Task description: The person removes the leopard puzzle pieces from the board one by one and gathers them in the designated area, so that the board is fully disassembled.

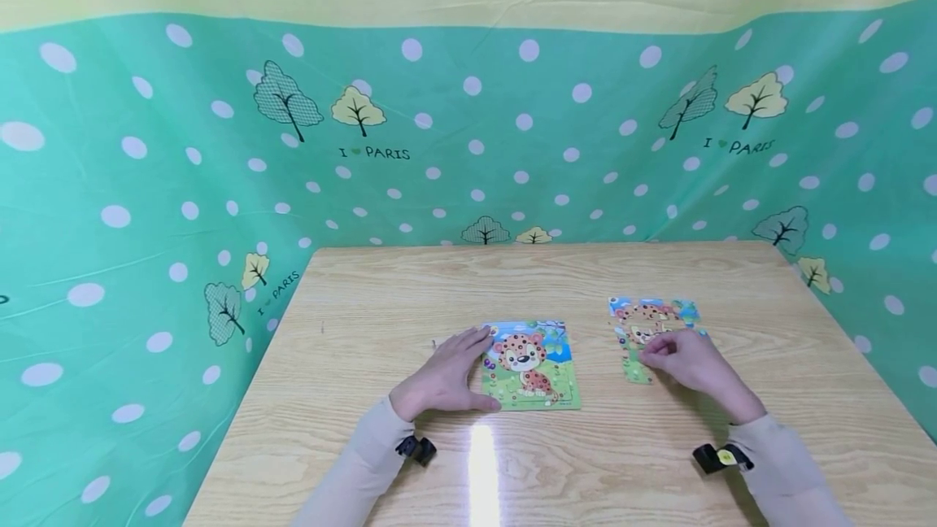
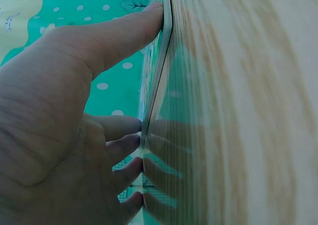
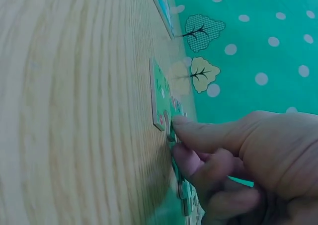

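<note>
A square picture board [image 1: 537,364] of a spotted cartoon leopard cub lies flat on the table. My left hand [image 1: 450,372] spans its left side, fingertips at the upper left corner and thumb at the lower edge. In the left wrist view, the thumb [image 2: 124,31] and fingers meet the board's thin edge. To the right lie jigsaw pieces [image 1: 637,314] with a matching leopard print, loosely fitted together. My right hand [image 1: 688,360] is over their lower right part. Its thumb and index finger pinch a green piece [image 3: 172,133], partly hidden by the fingers, beside another green corner piece [image 3: 159,96].
The wood-grain table [image 1: 410,299] holds the board and the pieces, with a strip of bare wood between them. A green dotted cloth [image 1: 476,128] hangs behind the table and along both sides. Dark wrist cameras sit on both sleeves.
</note>
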Motion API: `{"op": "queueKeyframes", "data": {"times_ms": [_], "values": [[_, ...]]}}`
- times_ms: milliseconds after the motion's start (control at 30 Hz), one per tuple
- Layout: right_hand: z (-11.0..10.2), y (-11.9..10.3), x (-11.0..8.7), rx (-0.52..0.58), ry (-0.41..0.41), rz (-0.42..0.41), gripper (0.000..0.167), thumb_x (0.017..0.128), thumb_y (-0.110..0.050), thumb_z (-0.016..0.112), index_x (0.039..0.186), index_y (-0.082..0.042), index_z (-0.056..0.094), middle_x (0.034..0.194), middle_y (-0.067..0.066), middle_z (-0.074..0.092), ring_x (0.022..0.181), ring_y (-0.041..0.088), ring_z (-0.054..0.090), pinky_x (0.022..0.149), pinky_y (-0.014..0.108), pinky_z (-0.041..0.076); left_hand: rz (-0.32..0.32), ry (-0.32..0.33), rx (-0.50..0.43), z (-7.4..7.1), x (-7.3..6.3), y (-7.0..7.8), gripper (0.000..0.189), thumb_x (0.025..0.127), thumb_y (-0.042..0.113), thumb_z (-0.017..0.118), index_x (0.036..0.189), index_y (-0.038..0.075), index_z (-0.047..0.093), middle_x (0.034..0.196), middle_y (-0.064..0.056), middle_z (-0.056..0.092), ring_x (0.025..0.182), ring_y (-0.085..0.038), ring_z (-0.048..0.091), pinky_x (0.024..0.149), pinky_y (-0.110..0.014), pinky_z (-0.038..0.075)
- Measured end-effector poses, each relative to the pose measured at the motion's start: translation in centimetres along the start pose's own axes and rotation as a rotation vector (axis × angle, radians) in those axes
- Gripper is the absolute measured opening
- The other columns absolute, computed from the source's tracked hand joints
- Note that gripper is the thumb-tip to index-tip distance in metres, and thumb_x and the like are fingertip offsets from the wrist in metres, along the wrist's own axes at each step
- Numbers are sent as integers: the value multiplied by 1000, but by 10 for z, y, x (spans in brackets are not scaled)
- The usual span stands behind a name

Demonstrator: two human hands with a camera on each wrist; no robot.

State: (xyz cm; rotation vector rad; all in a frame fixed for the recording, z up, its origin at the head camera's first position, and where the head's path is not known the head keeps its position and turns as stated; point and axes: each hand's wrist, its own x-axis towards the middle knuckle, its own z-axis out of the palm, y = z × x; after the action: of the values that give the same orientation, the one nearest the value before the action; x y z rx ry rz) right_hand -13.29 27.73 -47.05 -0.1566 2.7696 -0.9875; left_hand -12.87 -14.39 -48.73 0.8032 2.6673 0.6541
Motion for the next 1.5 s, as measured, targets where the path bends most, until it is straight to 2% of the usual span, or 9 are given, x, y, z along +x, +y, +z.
{"op": "queueKeyframes", "data": {"times_ms": [133, 233, 367, 467, 767, 933, 1100, 1300, 1500], "values": [[1, -1, 0, -12, 44, -14, 23, 95, -28, 77, 94, -6, 75, 81, 1, 65, 72, 18, 56, 61, 28, 46, 0, -4, 8, 1, 1, 0, 114, 80, 65, 79, 165, 9, 26, 172, -5, 17, 157, -27, 12, 125, -54, 12], [5, -7, 0, 45, 52, -31, 27, 97, -31, 75, 98, -4, 75, 81, 2, 67, 69, 19, 57, 57, 27, 46, 0, -6, 12, 0, 1, 0, 114, 80, 65, 79, 164, 9, 27, 172, -5, 17, 157, -28, 12, 125, -54, 12], [19, -21, 3, 111, 43, -76, 25, 98, -30, 74, 102, -5, 76, 83, 2, 68, 68, 19, 57, 55, 27, 47, 5, -7, 9, -2, 1, 1, 113, 80, 64, 79, 164, 8, 27, 171, -7, 18, 157, -29, 13, 125, -55, 13], [34, -34, 5, 122, 29, -116, 19, 97, -27, 75, 101, -9, 78, 83, -1, 68, 71, 16, 57, 59, 26, 48, 10, -5, 4, -2, 1, 1, 113, 80, 63, 80, 164, 7, 28, 171, -8, 18, 157, -30, 14, 125, -56, 13], [78, -74, 9, 162, -57, -304, 9, 94, -22, 77, 98, -14, 79, 81, -7, 69, 71, 10, 62, 64, 26, 54, 5, 3, -5, -1, 0, 1, 114, 79, 63, 80, 164, 8, 28, 171, -8, 18, 157, -31, 14, 125, -56, 13], [95, -93, 12, 162, -111, -366, 12, 94, -23, 78, 102, -14, 78, 81, -11, 67, 69, 9, 61, 62, 26, 54, 12, 9, 0, 0, 1, 1, 113, 79, 64, 80, 163, 7, 29, 171, -8, 19, 156, -32, 15, 124, -56, 13], [104, -100, 15, 124, -173, -437, 19, 92, -24, 81, 106, -13, 76, 78, -12, 63, 64, 6, 56, 58, 25, 50, 18, 12, -3, 0, 2, 1, 112, 80, 63, 79, 164, 8, 28, 171, -8, 18, 157, -31, 14, 124, -56, 13], [105, -103, 17, 58, -232, -443, 34, 88, -29, 85, 115, -11, 74, 71, -11, 57, 60, 3, 49, 58, 23, 45, 17, 9, -6, -1, 1, 1, 112, 81, 64, 79, 164, 8, 28, 171, -8, 19, 157, -31, 14, 124, -57, 13], [104, -105, 21, 84, -288, -410, 27, 89, -31, 84, 107, -15, 72, 63, -10, 52, 53, 3, 44, 51, 23, 41, 19, 11, -7, -1, 1, 0, 112, 80, 63, 79, 164, 8, 28, 171, -9, 19, 156, -32, 15, 124, -57, 13]]}}
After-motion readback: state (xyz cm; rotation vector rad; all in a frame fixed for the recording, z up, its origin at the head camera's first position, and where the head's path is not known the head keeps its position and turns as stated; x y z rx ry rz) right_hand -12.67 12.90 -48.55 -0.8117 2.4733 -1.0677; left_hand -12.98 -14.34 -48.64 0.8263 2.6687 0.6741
